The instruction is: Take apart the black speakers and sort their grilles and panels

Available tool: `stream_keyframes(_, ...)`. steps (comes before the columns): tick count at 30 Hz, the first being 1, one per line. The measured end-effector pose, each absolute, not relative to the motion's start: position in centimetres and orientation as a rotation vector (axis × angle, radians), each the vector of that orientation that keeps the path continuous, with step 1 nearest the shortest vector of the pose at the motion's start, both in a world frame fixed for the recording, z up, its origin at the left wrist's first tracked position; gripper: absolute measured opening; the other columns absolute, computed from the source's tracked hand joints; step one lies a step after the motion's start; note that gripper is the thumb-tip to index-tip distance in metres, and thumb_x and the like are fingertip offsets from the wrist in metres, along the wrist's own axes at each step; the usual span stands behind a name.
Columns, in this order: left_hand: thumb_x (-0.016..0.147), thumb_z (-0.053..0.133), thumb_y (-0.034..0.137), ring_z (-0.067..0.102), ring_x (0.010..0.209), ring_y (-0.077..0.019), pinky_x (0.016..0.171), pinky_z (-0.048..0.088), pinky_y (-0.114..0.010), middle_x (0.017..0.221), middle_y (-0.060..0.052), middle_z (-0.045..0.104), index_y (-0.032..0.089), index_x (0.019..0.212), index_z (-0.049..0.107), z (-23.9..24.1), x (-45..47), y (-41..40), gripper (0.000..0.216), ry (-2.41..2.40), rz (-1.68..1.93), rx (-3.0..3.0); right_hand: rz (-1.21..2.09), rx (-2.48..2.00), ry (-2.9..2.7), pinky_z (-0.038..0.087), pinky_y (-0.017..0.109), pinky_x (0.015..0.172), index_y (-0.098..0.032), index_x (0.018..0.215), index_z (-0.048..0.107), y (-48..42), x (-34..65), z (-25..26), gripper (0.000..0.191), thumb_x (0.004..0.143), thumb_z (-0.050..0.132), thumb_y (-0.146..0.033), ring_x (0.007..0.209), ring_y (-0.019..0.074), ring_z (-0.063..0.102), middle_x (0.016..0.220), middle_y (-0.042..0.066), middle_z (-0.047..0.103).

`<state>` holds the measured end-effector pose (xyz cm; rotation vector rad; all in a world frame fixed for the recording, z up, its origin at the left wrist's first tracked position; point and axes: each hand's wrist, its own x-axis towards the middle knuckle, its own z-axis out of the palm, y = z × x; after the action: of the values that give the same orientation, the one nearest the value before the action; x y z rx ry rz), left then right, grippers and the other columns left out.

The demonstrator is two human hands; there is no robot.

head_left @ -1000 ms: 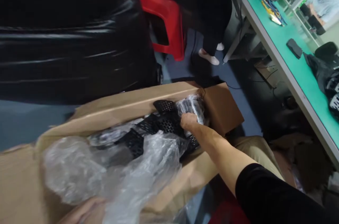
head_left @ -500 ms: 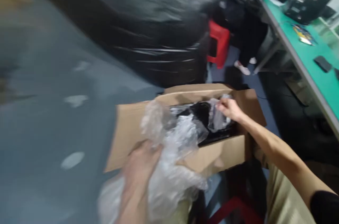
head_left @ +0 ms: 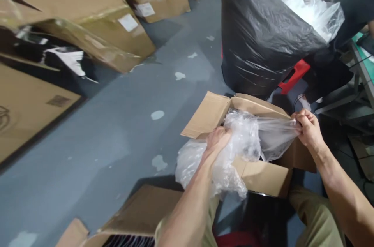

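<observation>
An open cardboard box (head_left: 263, 177) sits in front of my knees. A clear plastic bag (head_left: 245, 142) bulges out of it and spills over its front left edge. My left hand (head_left: 216, 142) is closed on a bunched part of the bag at the box's left side. My right hand (head_left: 306, 126) is closed on the bag's far end and holds it stretched over the box's right edge. The box's contents are hidden under the plastic.
A large black plastic sack (head_left: 263, 36) full of white film stands behind the box, with a red stool (head_left: 295, 75) beside it. Cardboard boxes (head_left: 87, 25) lie at the left on the grey floor (head_left: 117, 130). Another cardboard box (head_left: 140, 216) sits at the bottom. A person (head_left: 350, 5) stands top right.
The view swung left and up, showing floor and boxes. My right hand rose out of the box, pulling the bag taut to the right. My left hand moved up onto the bunched plastic.
</observation>
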<state>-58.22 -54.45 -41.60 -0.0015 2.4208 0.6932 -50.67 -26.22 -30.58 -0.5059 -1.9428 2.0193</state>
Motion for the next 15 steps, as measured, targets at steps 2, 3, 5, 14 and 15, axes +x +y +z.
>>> stream_keyframes(2, 0.101, 0.037, 0.045, 0.075, 0.118, -0.0368, 0.092, 0.057, -0.042, 0.119, -0.019, 0.081, 0.02, 0.101, 0.083, -41.9, -58.6, -54.7, 0.052, 2.397, 0.763, -0.086, 2.034, -0.47, -1.973, 0.018, 0.018, 0.035, -0.025, 0.066, 0.037, -27.3, -51.8, -30.2, 0.045, 0.078, 0.08, -0.033, 0.041, 0.0052, 0.024, 0.058, -0.008, 0.047)
stream_keyframes(3, 0.102, 0.036, 0.052, 0.075, 0.118, -0.0377, 0.092, 0.057, -0.044, 0.118, -0.019, 0.081, 0.021, 0.101, 0.083, -42.1, -58.8, -54.9, 0.057, 2.389, 0.778, -0.129, 2.039, -0.452, -1.98, 0.016, 0.018, 0.036, -0.025, 0.066, 0.037, -27.8, -52.4, -30.0, 0.044, 0.077, 0.079, -0.032, 0.041, 0.0058, 0.022, 0.055, -0.009, 0.042)
stream_keyframes(5, 0.1, 0.036, 0.063, 0.074, 0.121, -0.0404, 0.094, 0.057, -0.047, 0.12, -0.02, 0.081, 0.022, 0.1, 0.083, -42.4, -59.2, -55.6, 0.062, 2.385, 0.749, -0.179, 2.035, -0.367, -2.011, 0.021, 0.019, 0.039, -0.025, 0.068, 0.038, -28.8, -53.2, -30.0, 0.042, 0.079, 0.077, -0.035, 0.044, 0.0071, 0.023, 0.054, -0.01, 0.037)
stream_keyframes(14, 0.091, 0.058, 0.045, 0.072, 0.121, -0.0417, 0.092, 0.06, -0.048, 0.125, -0.018, 0.079, 0.022, 0.113, 0.079, -42.4, -60.3, -60.2, 0.038, 2.601, 0.547, -0.431, 1.621, -0.223, -3.233, 0.039, 0.025, 0.052, -0.022, 0.094, 0.064, -33.3, -40.6, -43.6, 0.022, 0.091, 0.062, -0.043, 0.05, 0.0134, 0.048, 0.057, -0.006, 0.05)
stream_keyframes(15, 0.091, 0.059, 0.041, 0.073, 0.12, -0.041, 0.093, 0.06, -0.048, 0.123, -0.017, 0.079, 0.022, 0.117, 0.078, -42.4, -60.2, -60.5, 0.037, 2.626, 0.567, -0.451, 1.62, -0.202, -3.307, 0.041, 0.025, 0.051, -0.021, 0.094, 0.066, -33.4, -39.1, -45.1, 0.02, 0.088, 0.064, -0.04, 0.049, 0.0139, 0.05, 0.056, -0.006, 0.052)
